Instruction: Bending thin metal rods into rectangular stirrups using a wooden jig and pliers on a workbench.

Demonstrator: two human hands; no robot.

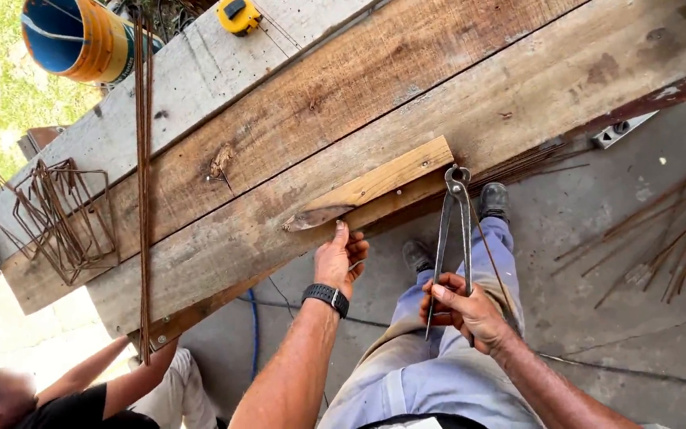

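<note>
The right hand point(466, 311) is closed around the 2 long handles of a pair of end-cutting pincers point(454, 238), whose head sits at 12 o'clock from the fist, right at the near end of a short wooden block point(383, 184) lying on the plank workbench point(438, 87). The tool's long axis runs almost straight from 6 to 12 o'clock, head up, handles spreading slightly toward the palm; a thin wire point(490, 254) slants down beside the handles from near the head toward 5 o'clock. The left hand point(341, 262), with a black watch at the wrist, has its fingers curled and its thumb pressed up against the bench edge just below the block's pointed end; whether it grips anything cannot be told. The block's long axis runs from 8 to 2 o'clock, following the planks. The likely risks, as a judgement: the pincer head seems to bite at the very edge, so it could slip off and jerk toward the legs and shoes directly under it at 6 o'clock; the wire could whip when it lets go; and the left thumb is near the block if that shifts. At 9 o'clock bent rebar stirrups point(57, 214) and straight rods point(144, 159) rest on the bench, a yellow tape measure point(238, 16) at 12 o'clock, a bucket point(81, 36) at 11, and another person crouches at 7.
</note>
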